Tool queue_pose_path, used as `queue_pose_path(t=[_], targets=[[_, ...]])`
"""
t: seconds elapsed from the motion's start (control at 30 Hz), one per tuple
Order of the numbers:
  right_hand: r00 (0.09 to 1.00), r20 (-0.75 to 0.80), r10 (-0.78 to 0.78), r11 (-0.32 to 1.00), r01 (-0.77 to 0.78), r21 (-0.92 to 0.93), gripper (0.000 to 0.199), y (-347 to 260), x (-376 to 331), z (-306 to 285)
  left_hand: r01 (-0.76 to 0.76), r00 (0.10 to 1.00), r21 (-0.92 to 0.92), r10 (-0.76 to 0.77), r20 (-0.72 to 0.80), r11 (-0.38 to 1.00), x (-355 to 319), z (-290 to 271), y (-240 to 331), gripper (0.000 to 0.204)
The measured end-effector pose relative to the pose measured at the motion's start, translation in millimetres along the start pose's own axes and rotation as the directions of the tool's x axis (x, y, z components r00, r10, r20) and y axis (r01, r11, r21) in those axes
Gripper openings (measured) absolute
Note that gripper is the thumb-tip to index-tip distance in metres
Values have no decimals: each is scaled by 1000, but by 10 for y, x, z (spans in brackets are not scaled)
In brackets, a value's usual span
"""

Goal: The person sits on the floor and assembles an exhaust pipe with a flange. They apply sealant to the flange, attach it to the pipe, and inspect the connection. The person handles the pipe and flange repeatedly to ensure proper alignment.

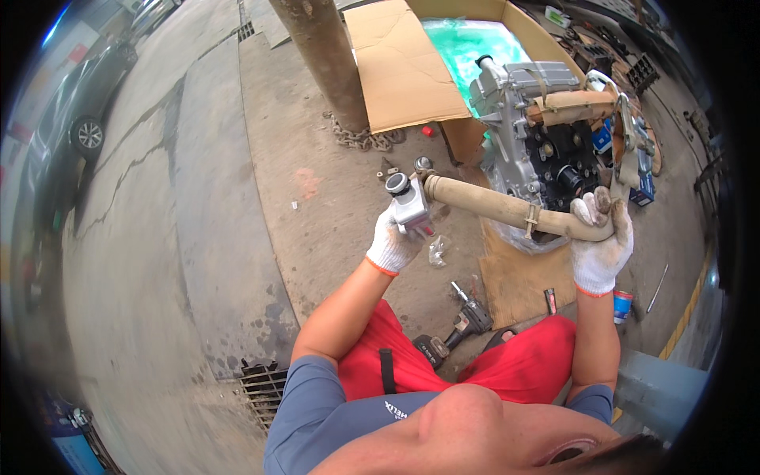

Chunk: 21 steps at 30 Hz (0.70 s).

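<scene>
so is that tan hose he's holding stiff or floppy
Probably fairly stiff: the tan hose spans between the left hand and right hand with hardly any sag. The grey metal fitting likely makes that end heavy.

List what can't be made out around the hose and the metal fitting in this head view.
- Joint between the tan hose and grey metal fitting: too small to tell.
- Hose end at the right: covered by the right hand.
- Underside of the fitting: hidden in the left hand.
- Engine base: behind the hose.
</scene>
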State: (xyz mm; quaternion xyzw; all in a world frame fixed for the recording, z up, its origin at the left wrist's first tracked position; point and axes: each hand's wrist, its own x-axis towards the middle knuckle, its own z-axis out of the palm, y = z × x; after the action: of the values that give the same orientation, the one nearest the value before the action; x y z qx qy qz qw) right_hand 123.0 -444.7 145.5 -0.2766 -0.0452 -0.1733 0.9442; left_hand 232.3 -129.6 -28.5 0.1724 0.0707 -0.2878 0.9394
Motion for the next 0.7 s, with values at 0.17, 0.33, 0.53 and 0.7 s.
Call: queue_pose_path(t=[0.17,0.33,0.53,0.7], targets=[[1000,-12,-3,1000,2,-28,20,-45,43,-141,-30,995,99,40,-92,995,-18,302,13,41],[993,-117,-22,998,16,-53,22,-2,72,-126,-74,989,-86,62,-132,993,-44,299,2,34],[994,-109,14,999,-17,-29,21,-28,59,-165,-86,993,25,87,-83,996,-12,255,-62,34],[994,-96,47,996,-53,-70,24,64,32,-38,-163,984,73,167,-56,984,-21,175,-60,36]])
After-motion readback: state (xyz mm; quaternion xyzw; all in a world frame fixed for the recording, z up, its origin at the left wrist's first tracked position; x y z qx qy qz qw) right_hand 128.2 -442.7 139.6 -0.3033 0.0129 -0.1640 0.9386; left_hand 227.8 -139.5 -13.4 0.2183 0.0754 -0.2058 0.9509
